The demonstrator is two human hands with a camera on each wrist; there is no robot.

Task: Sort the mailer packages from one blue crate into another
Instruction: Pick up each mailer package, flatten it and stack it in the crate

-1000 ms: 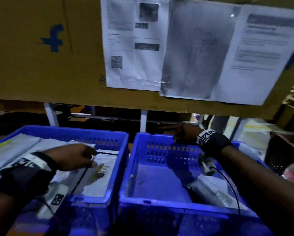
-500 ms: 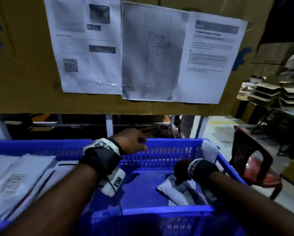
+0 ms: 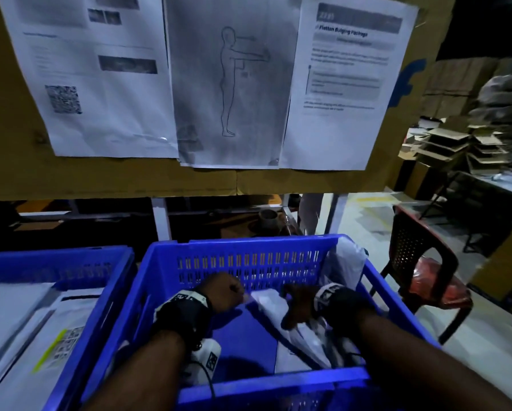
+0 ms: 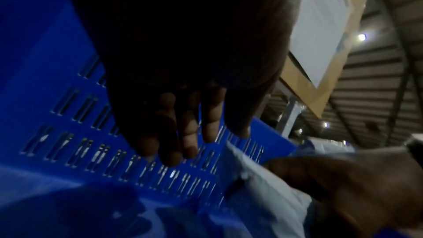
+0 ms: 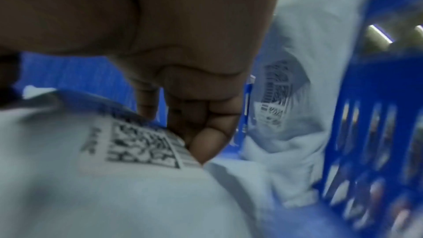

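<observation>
Two blue crates stand side by side. The right crate [image 3: 248, 247] holds a few white mailers, and the left crate [image 3: 109, 295] holds several. Inside the right crate my right hand [image 3: 299, 307] grips a white mailer [image 3: 269, 301], tilted up off the floor. In the right wrist view its fingers [image 5: 201, 124] curl onto that mailer [image 5: 114, 178] beside its QR label. My left hand [image 3: 225, 295] hovers just left of the mailer's upper corner. The left wrist view shows its fingers [image 4: 183, 133] straight and holding nothing, by the slotted wall. Another mailer [image 3: 346, 262] leans in the back right corner.
A cardboard board [image 3: 130, 179] with printed sheets hangs just above and behind the crates. A dark red plastic chair [image 3: 420, 262] stands to the right of the right crate. Stacks of flattened cartons [image 3: 456, 143] lie on a table further right.
My left hand has crossed from the left crate into the right one. My right hand dropped from the far rim, took hold of a mailer and raised it. The head view turned right.
</observation>
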